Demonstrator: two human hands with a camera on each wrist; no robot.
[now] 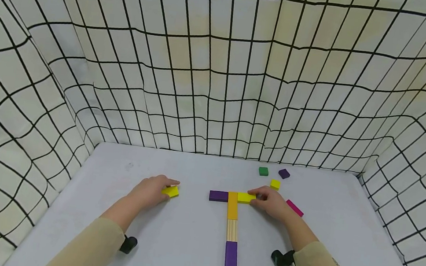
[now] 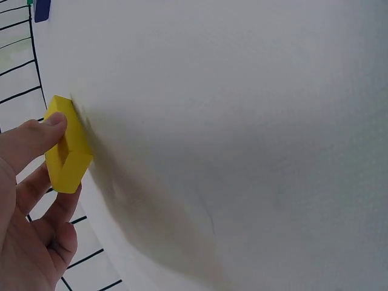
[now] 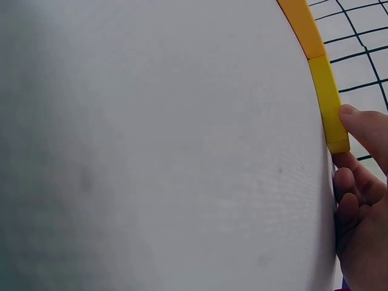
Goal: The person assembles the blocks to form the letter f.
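My left hand pinches a yellow block between thumb and fingers, left of a T-shaped row of blocks. With thumb and fingertips my right hand grips the outer end of another yellow block, which lies flat on the table. That block's inner end touches an orange block at the top of the T. A dark purple block forms the T's left arm. Below the orange one come a light wood-coloured striped piece and a purple block, end to end.
Beyond my right hand lie a green block, a dark purple block and a small yellow block. A magenta block is partly behind my right wrist. Black netting over white walls surrounds the white table.
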